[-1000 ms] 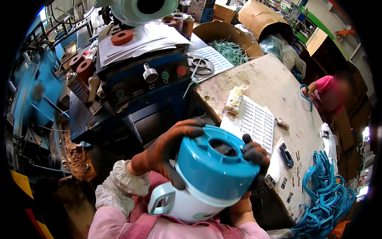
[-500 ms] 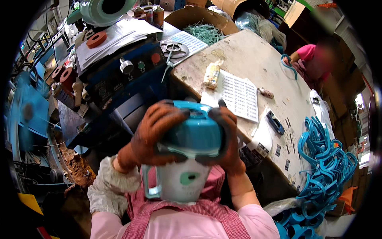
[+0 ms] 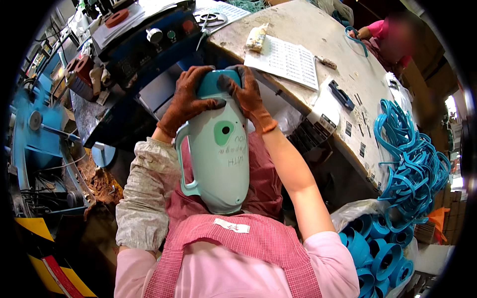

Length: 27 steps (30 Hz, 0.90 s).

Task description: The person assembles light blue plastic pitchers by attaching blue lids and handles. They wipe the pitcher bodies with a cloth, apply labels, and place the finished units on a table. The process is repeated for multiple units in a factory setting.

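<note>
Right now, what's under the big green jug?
Reddish apron cloth shows on both sides of the jug. The jug covers whatever is directly beneath it, so I can't tell what it touches.

The one view looks steeply down from the wearer's head, close over the jug (image 3: 216,159) and apron (image 3: 271,236). Its wide fisheye (straight edges bow) also reaches the table (image 3: 303,27) ahead, rightward.
</note>
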Motion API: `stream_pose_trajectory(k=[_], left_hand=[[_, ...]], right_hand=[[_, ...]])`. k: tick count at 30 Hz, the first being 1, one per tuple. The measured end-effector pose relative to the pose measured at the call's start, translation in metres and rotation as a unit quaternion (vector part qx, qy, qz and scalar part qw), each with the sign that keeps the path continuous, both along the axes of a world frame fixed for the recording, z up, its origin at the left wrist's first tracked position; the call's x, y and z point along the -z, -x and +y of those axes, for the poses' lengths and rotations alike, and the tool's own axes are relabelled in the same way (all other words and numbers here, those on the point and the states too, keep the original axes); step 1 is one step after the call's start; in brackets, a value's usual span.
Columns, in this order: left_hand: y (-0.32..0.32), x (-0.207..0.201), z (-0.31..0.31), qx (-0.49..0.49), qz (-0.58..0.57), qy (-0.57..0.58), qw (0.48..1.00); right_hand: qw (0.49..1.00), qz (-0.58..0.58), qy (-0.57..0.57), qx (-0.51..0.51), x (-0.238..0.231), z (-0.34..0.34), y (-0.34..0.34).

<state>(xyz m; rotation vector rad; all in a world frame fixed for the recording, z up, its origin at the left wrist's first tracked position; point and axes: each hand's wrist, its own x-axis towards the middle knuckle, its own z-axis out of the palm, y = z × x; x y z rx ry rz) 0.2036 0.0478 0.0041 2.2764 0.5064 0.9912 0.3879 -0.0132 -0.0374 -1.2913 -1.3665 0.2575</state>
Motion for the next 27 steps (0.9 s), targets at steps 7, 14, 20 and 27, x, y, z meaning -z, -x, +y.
stream_pose_trajectory(k=[7,14,20,27], left_hand=[[0.025,-0.004,-0.007,-0.055,0.027,0.005,0.998],[0.060,-0.036,-0.017,0.068,-0.150,0.154,0.974],[0.062,-0.086,-0.017,-0.079,0.065,-0.184,0.978],[0.066,-0.110,-0.048,-0.124,0.124,-0.234,0.956]], right_hand=[[0.998,0.058,-0.026,-0.022,-0.002,0.008,0.025],[0.826,0.429,0.029,-0.364,0.002,0.038,0.001],[0.589,0.557,-0.114,-0.574,0.024,0.074,0.044],[0.841,0.414,-0.014,-0.348,-0.064,0.017,0.051]])
